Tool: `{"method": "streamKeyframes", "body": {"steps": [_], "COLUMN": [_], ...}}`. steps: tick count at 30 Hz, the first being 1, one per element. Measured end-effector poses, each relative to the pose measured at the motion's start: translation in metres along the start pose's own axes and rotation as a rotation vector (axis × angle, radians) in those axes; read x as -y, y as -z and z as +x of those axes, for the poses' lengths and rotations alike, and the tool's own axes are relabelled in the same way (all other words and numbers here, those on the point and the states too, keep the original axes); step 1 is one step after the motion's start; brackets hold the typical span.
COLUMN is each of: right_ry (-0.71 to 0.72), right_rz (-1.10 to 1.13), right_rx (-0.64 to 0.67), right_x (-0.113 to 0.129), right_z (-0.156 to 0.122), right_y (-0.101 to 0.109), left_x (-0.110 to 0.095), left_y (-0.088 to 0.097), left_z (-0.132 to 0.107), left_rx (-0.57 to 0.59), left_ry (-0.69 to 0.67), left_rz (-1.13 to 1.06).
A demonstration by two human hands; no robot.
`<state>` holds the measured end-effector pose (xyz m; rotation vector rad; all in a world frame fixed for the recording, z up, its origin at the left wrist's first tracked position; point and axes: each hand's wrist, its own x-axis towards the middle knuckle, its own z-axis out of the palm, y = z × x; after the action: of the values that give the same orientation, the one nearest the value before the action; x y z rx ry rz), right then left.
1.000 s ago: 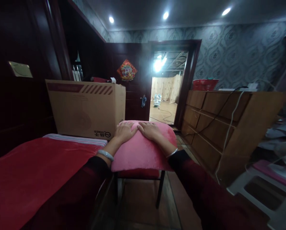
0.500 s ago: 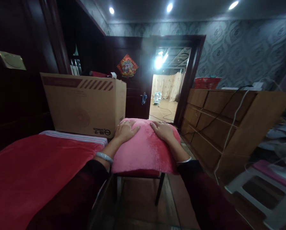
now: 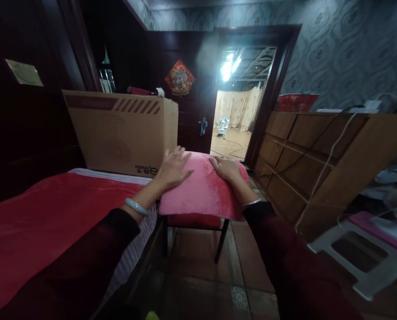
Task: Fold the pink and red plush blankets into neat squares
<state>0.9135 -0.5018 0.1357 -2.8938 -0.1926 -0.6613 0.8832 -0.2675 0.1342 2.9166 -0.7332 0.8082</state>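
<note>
As pink cloth [image 3: 198,191] lies atop the chair [image 3: 195,221], a person apparently smooths it, right hand [image 3: 227,169] resting outstretched, gripping nothing, over the chair's right side, left hand [image 3: 173,170] spread, empty, at its left, contact unclear; another stroke would call for flat palms.

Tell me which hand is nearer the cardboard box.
Left. The left hand is by the right end of the cardboard box; the right hand is farther right, on the pink cloth.

Both arms [image 3: 275,249] reach forward, left fingers [image 3: 177,156] extended.
</note>
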Motion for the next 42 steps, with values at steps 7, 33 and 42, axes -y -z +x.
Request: {"method": "streamKeyframes", "body": {"steps": [7, 33, 42], "right_ry": [0.004, 0.477, 0.476], "right_rz": [-0.007, -0.137, -0.136], "right_rx": [-0.017, 0.0, 0.003], "right_x": [0.002, -0.049, -0.062], "right_z": [-0.004, -0.049, -0.047], "right_y": [0.002, -0.007, -0.009], "left_x": [-0.018, 0.005, 0.014], "left_y": [-0.041, -0.01, -0.002], "left_z": [-0.04, -0.022, -0.028], "left_rx": [-0.058, 0.149, 0.18], "left_ry": [-0.134, -0.047, -0.066], "left_rz": [0.008, -0.008, 0.001]}}
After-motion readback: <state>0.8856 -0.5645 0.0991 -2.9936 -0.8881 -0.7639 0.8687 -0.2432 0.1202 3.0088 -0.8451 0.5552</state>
